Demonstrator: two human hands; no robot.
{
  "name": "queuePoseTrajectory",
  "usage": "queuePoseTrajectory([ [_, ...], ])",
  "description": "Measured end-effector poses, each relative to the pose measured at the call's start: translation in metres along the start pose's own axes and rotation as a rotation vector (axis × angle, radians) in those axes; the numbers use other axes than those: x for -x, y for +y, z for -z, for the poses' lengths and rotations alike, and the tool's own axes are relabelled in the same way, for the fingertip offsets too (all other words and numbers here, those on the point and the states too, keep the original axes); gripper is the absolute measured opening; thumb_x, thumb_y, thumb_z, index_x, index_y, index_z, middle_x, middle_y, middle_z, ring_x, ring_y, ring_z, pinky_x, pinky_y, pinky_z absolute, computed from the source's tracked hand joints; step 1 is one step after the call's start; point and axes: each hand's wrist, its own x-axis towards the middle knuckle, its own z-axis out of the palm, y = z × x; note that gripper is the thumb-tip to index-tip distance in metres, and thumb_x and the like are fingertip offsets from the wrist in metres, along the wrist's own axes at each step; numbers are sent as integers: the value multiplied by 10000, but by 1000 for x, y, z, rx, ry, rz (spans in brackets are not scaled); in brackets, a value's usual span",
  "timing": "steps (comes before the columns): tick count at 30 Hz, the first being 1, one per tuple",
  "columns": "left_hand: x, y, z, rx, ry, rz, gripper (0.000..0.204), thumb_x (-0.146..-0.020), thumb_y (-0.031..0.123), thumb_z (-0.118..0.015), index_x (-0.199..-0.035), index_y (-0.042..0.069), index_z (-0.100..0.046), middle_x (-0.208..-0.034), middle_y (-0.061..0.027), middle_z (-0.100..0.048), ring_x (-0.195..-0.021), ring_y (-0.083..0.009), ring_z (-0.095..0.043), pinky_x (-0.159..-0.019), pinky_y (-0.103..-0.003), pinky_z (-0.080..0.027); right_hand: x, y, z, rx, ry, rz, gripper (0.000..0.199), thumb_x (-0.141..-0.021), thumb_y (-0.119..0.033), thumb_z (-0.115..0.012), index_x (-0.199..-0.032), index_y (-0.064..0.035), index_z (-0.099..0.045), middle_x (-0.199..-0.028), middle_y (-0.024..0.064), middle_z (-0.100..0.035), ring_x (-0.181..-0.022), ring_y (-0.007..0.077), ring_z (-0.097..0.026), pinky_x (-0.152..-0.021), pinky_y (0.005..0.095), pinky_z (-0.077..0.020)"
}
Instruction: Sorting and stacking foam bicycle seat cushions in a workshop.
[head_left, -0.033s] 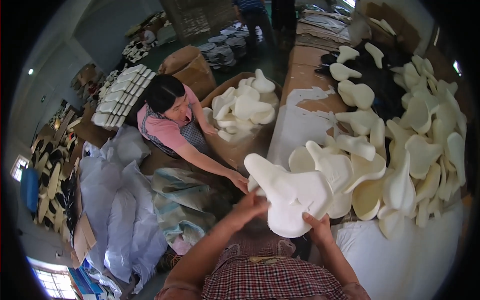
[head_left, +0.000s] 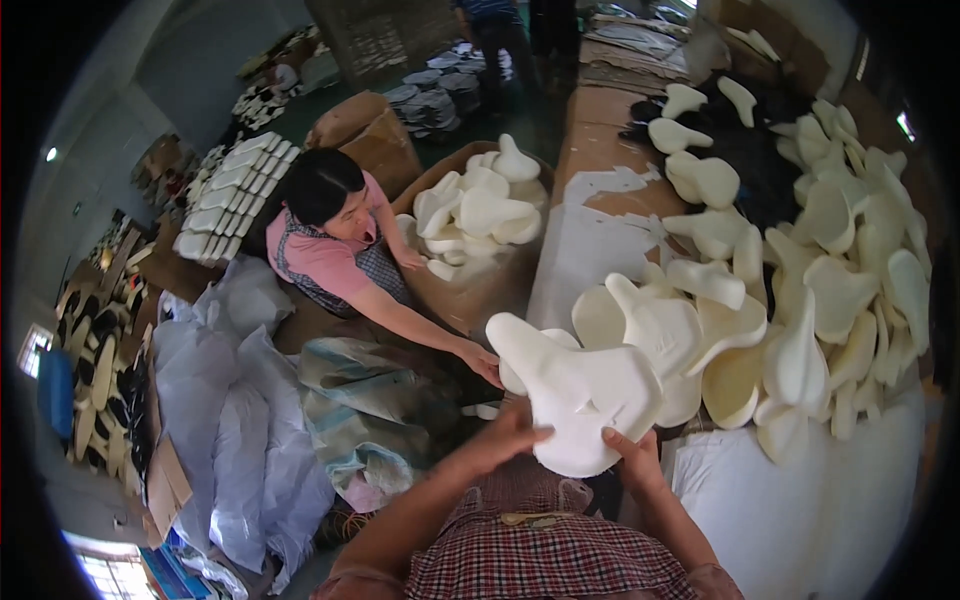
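Note:
A cream foam bicycle saddle pad (head_left: 595, 385) is held in front of me, its narrow nose pointing up and left. Part of a second pad shows behind its left edge. My right hand (head_left: 640, 460) grips the wide end at the lower right, thumb on top and fingers mostly hidden beneath. At the lower left edge, my left hand (head_left: 505, 438) has its thumb at the rim and its other fingers partly hidden behind the pad. Just beyond the nose, a co-worker's hand (head_left: 480, 362) reaches toward the left side of the pads.
Many similar pads (head_left: 800, 340) are heaped on the table to the right. A cardboard box (head_left: 465, 290) of pads stands ahead, beside the co-worker (head_left: 335, 235) in pink. White sacks (head_left: 240, 430) and a green-striped sack (head_left: 365, 400) lie left. Stacked pads (head_left: 235, 195) stand behind the co-worker.
My left hand has dropped slightly and its thumb now shows at the pad's edge. The co-worker's fingers have opened out. The held pads have hardly moved.

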Motion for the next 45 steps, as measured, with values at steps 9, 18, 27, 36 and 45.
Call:
queuePoseTrajectory([
  [9, 89, -155, 31, 387, -53, 427, 596, -706, 36, -677, -1259, 18, -456, -1183, -110, -554, -1078, -230, -532, -944, -366, -407, 99, 94, 18, 540, -361, -334, 481, -804, -167, -669, -1224, -19, -487, -1110, 76, -592, -990, 163, -554, -892, 321, -443],
  [18, 183, -208, 103, 435, 353, 517, 609, -709, 10, -662, -1264, -4, -412, -1169, -139, -548, -1023, -274, -569, -865, -374, -468, -78, 141, -1, 1738, -128, 163, 654, -799, -104, -475, -1402, -127, -222, -891, 181, -613, -799, 330, -612, -707, 419, -487],
  [27, 198, -231, 76, 575, 598, 400, 624, -694, -25, -652, -1267, 1, -407, -1189, -114, -531, -1087, -267, -525, -931, -373, -424, -140, 169, -29, 1972, -186, -16, 609, -838, -155, -470, -1397, -122, -231, -946, 126, -619, -879, 253, -627, -769, 375, -480],
  [36, -41, -183, 116, 584, 481, 161, 540, -778, 205, -632, -1266, 94, -430, -1214, -109, -518, -1136, -307, -475, -916, -512, -412, -17, 161, 37, 1329, 47, 241, 255, -791, -167, -570, -1014, -43, -566, -968, 146, -562, -909, 343, -555, -796, 414, -465],
  [45, -103, -156, 92, 442, 374, 187, 601, -757, 251, -639, -1261, 0, -431, -1259, -150, -474, -1123, -316, -491, -906, -446, -452, 436, 217, 181, 1295, 1848, 135, 363, -706, -44, -657, -1047, -12, -537, -999, 151, -555, -947, 320, -535, -826, 364, -441],
])
